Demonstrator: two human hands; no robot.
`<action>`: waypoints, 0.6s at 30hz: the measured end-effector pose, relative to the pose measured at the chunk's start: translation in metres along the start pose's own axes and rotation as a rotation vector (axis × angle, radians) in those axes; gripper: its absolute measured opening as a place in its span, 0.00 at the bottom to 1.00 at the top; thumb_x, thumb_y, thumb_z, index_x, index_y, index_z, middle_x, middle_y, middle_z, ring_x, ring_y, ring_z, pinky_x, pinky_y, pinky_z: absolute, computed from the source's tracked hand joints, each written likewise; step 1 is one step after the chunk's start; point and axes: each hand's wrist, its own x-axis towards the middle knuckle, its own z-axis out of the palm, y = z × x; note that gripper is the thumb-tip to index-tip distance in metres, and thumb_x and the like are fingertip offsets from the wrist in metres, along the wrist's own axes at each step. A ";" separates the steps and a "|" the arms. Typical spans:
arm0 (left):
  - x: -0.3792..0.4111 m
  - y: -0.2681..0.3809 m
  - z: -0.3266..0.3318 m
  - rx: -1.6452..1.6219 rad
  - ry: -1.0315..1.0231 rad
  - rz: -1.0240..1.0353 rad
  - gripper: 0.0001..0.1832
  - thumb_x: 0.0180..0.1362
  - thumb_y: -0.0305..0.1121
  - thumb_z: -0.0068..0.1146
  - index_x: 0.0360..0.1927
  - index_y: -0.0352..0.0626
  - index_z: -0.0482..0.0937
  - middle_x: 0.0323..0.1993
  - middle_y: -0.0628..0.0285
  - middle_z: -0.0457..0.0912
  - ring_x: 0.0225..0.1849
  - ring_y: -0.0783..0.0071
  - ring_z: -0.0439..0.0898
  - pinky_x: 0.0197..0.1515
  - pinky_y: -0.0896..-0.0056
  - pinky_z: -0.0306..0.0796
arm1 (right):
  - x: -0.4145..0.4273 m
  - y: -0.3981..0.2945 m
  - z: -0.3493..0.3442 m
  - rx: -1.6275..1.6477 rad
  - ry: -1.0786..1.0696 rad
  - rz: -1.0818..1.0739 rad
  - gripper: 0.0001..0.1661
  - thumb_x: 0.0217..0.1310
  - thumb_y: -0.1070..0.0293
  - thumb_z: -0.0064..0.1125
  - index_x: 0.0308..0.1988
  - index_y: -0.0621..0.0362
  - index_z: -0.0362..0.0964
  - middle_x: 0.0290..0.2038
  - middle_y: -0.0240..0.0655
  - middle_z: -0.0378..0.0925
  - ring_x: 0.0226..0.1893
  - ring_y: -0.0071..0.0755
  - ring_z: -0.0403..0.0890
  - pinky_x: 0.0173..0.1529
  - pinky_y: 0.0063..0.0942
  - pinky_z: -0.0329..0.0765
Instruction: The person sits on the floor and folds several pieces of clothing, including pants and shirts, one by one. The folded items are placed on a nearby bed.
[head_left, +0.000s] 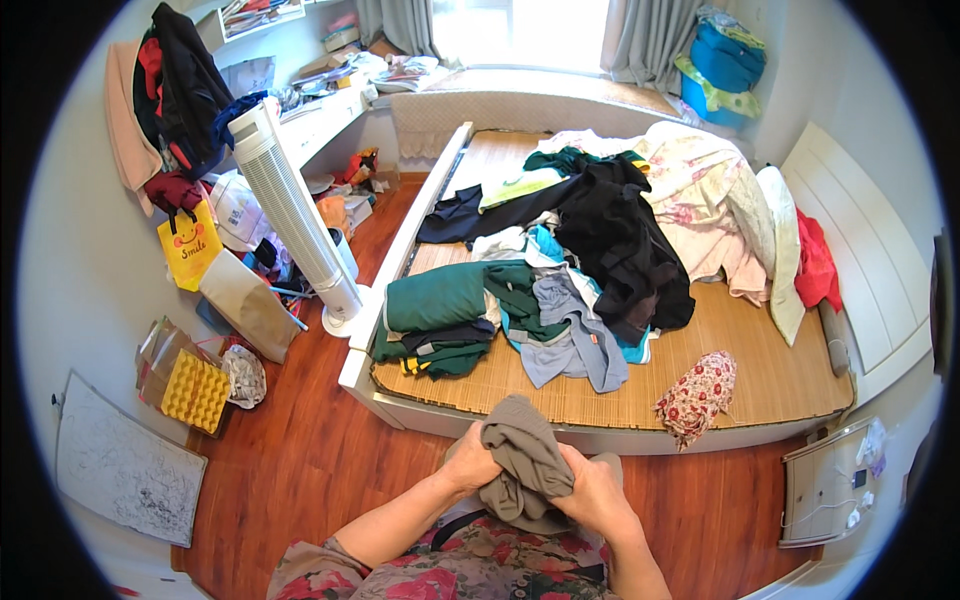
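Note:
A bunched grey-brown garment (525, 465) hangs in front of my body, just short of the bed's near edge. My left hand (474, 459) grips its left side, and on the opposite side my right hand (592, 484) is closed on the cloth. Beyond it on the bed lies a stack of folded dark green clothes (435, 296). Beside that stack, a grey-blue garment (574, 334) is crumpled over turquoise and white clothing. A black garment (615, 240) is heaped behind. To the right, a rolled red-flowered cloth (697, 394) rests at the mat's edge.
The bed has a bamboo mat (750, 337) and a white headboard (855, 247). Pale floral bedding (697, 180) is piled at its far side. A white tower fan (292, 202) stands left of the bed. Bags and a whiteboard (131, 457) line the left wall; a nightstand (825, 484) is at right.

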 end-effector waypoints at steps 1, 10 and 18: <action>-0.003 0.003 0.002 0.019 -0.041 -0.004 0.11 0.56 0.28 0.56 0.41 0.34 0.78 0.36 0.65 0.81 0.36 0.78 0.76 0.40 0.72 0.72 | 0.003 0.003 0.002 -0.056 0.042 0.011 0.29 0.45 0.69 0.65 0.51 0.56 0.69 0.34 0.50 0.78 0.38 0.54 0.79 0.39 0.36 0.76; -0.019 0.037 0.010 -0.189 -0.449 -0.159 0.34 0.45 0.26 0.68 0.58 0.36 0.67 0.52 0.60 0.74 0.52 0.73 0.72 0.55 0.71 0.67 | 0.009 0.031 -0.008 -0.117 0.425 -0.201 0.19 0.49 0.64 0.64 0.43 0.56 0.74 0.35 0.46 0.80 0.36 0.51 0.80 0.39 0.36 0.75; -0.013 0.036 0.005 0.377 -0.186 0.116 0.30 0.44 0.34 0.68 0.52 0.37 0.71 0.44 0.56 0.80 0.45 0.66 0.78 0.50 0.68 0.70 | -0.008 0.040 0.003 0.958 -0.135 -0.173 0.24 0.56 0.72 0.62 0.52 0.69 0.68 0.51 0.36 0.74 0.51 0.25 0.71 0.55 0.26 0.69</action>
